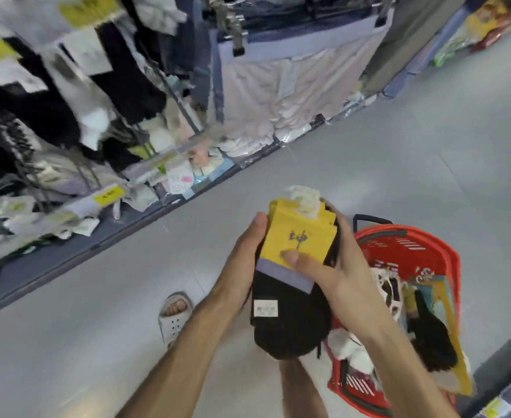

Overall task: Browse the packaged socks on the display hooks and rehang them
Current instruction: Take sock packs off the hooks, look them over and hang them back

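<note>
I hold a stack of packaged socks point(290, 321) in front of me: black socks with yellow card headers and a lilac band, a white pair at the far end. My left hand point(245, 251) grips the stack's left edge, thumb on top. My right hand point(335, 267) grips the right side, its thumb pressing on the yellow card. The sock display point(67, 116) with hooks of black, white and grey pairs hangs at the upper left, blurred.
A red shopping basket point(429, 248) holding more sock packs stands on the grey floor at the lower right, just beside my right arm. A rack of pale packaged garments point(293, 95) hangs ahead. My sandalled foot point(174, 315) is below left.
</note>
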### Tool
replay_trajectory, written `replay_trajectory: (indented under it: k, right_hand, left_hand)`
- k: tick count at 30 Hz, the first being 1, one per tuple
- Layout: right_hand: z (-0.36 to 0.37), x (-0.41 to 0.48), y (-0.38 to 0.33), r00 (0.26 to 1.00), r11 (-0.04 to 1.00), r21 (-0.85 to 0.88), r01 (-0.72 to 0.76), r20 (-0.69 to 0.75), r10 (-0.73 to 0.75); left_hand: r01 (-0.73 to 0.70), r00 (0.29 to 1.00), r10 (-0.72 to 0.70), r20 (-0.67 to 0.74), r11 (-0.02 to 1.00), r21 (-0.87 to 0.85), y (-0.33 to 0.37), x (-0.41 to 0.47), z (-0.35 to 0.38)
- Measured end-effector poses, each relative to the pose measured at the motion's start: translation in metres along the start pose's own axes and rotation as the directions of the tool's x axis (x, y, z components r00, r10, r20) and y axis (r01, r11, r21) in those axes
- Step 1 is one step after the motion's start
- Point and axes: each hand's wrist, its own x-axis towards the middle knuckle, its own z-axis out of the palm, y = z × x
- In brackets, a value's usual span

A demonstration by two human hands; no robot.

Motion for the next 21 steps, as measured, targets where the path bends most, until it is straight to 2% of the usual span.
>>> replay_trajectory:
  k: [1,4,7,9,11,13,15,17,21]
  right_hand:
    - [0.025,0.006,-0.009,1.000,0.999,0.032,-0.008,-0.007,0.008]
    - [0.088,0.011,-0.022,0.999,0.997,0.063,-0.036,0.000,0.036]
    - [0.111,0.013,-0.003,0.995,0.991,0.095,-0.097,0.047,0.093]
    - [0.097,0.017,0.024,0.987,0.985,0.101,-0.139,-0.064,0.146]
    - [0.061,0.021,0.067,0.927,0.984,0.044,-0.173,-0.331,0.178]
    - [0.006,0.020,0.119,0.801,0.948,-0.101,-0.301,-0.566,0.194]
    - [-0.059,0.011,0.171,0.671,0.876,-0.159,-0.455,-0.708,0.220]
    - [-0.120,-0.002,0.216,0.589,0.790,-0.215,-0.574,-0.779,0.216]
    - [-0.211,-0.013,0.280,0.594,0.567,-0.407,-0.716,-0.782,0.188]
  left_hand:
    - [-0.014,1.000,0.014,-0.016,1.000,-0.015,0.013,-0.010,-0.018]
    - [-0.043,0.993,0.053,-0.102,0.995,0.095,0.040,-0.035,-0.070]
    - [-0.041,0.992,0.059,-0.110,0.986,0.161,0.038,-0.041,-0.104]
    - [-0.034,0.987,0.062,-0.151,0.983,0.182,0.026,-0.035,-0.110]
    - [-0.033,0.977,0.074,-0.201,0.980,0.197,0.008,-0.022,-0.109]
    - [-0.012,0.971,0.061,-0.233,0.979,0.205,-0.013,-0.005,-0.100]
    - [0.023,0.969,0.028,-0.245,0.979,0.203,-0.036,0.011,-0.089]
    - [0.047,0.973,-0.002,-0.230,0.981,0.190,-0.059,0.027,-0.077]
    - [0.117,0.973,-0.083,-0.217,0.982,0.150,-0.101,0.052,-0.055]
